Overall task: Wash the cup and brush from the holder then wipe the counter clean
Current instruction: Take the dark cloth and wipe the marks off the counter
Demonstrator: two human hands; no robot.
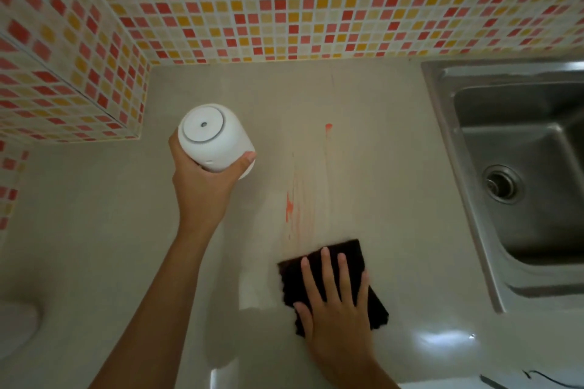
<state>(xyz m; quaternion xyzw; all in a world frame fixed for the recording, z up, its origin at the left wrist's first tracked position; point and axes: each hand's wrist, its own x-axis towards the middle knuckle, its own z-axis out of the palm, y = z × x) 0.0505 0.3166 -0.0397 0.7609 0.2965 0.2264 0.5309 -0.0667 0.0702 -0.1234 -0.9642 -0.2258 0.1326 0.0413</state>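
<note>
Head view, looking down. Mosaic wall (284, 0): small red, orange, yellow and cream tiles along the far side, with a tiled block projecting at left. Counter (94, 230): pale beige, glossy, running from the wall to the near edge. Sink (442, 136): stainless steel, set into the counter at right, drain (502, 185) visible in the basin floor. Left hand (202, 186): raised over the left-centre of the counter, clamped around a white holder (215, 137); thumb on the right flank, fingers wrapped behind, flat round end with a grey ring turned toward the camera. Contact between holder and counter cannot be determined. Right hand (338, 303): flat, fingers spread, pressed palm-down on a dark cloth (331, 281), not gripping it. Cloth lying flat on the counter near the front edge, well left of the sink. Red-orange smears (289, 208) streaked on the counter just beyond the cloth; smaller red spot (328, 128) farther back. Cup and brush not in view.
</note>
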